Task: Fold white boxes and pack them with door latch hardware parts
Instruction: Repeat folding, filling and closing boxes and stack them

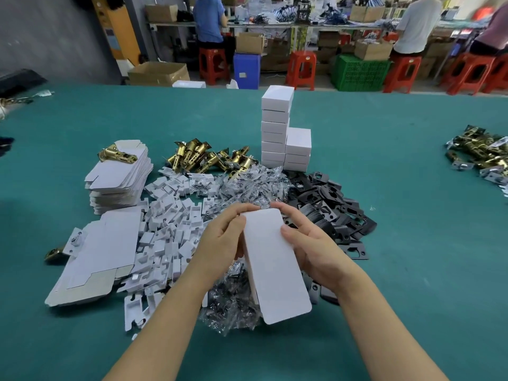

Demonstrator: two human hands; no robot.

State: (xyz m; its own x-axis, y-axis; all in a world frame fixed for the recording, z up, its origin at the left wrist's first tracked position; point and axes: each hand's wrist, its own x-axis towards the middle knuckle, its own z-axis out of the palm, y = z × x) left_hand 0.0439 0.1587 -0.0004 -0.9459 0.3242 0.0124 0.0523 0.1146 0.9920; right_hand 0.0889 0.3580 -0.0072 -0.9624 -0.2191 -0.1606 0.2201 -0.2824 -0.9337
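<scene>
Cardboard fills the centre of the frame: a white box (275,259), still a long flat-sided sleeve, is held above the green table (412,188) by both hands. The left hand (222,237) grasps its left edge near the top, fingers curled round the far end. The right hand (310,243) clasps the right edge, thumb lying on the box's broad upper face.

Below the box lies a heap of clear screw bags (239,188). Just left of it sits a pile of white card inserts (167,232), and further left a stack of flat box blanks (121,177) with one brass latch (116,154) on top. Black strike plates (327,199) spread to the right of centre. Above the bags lie more brass latches (209,156), and beside them stand two columns of finished boxes (283,130). At the right edge, well apart, is another latch pile (481,155).
</scene>
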